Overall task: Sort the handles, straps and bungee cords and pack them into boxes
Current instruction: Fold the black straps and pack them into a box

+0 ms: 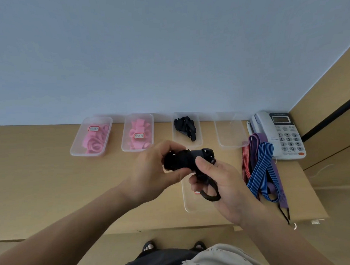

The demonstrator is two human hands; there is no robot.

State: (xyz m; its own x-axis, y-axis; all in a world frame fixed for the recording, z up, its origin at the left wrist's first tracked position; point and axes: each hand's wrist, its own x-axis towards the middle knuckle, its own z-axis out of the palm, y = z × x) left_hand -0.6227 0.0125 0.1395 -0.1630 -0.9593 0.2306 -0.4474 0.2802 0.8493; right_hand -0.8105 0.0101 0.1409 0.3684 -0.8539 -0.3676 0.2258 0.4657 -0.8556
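Observation:
Both hands hold a black strap with a plastic buckle (pixel 188 160) above the table. My left hand (pixel 151 172) grips its rolled end. My right hand (pixel 223 182) pinches the buckle end with the thumb, and a loose loop of the strap hangs under the fingers. Along the back stand clear boxes: two hold pink handles (pixel 95 139) (pixel 138 135), and one (pixel 198 143) holds black straps (pixel 186 127). A fourth box (pixel 229 130) holds nothing visible. Striped bungee cords (pixel 260 169) lie in a heap at the right.
A clear lid or tray (pixel 189 203) lies on the table under my right hand. A white desk phone (pixel 283 134) stands at the back right, next to the cords. The wooden table (pixel 53 186) ends at a wall behind and a wooden panel on the right.

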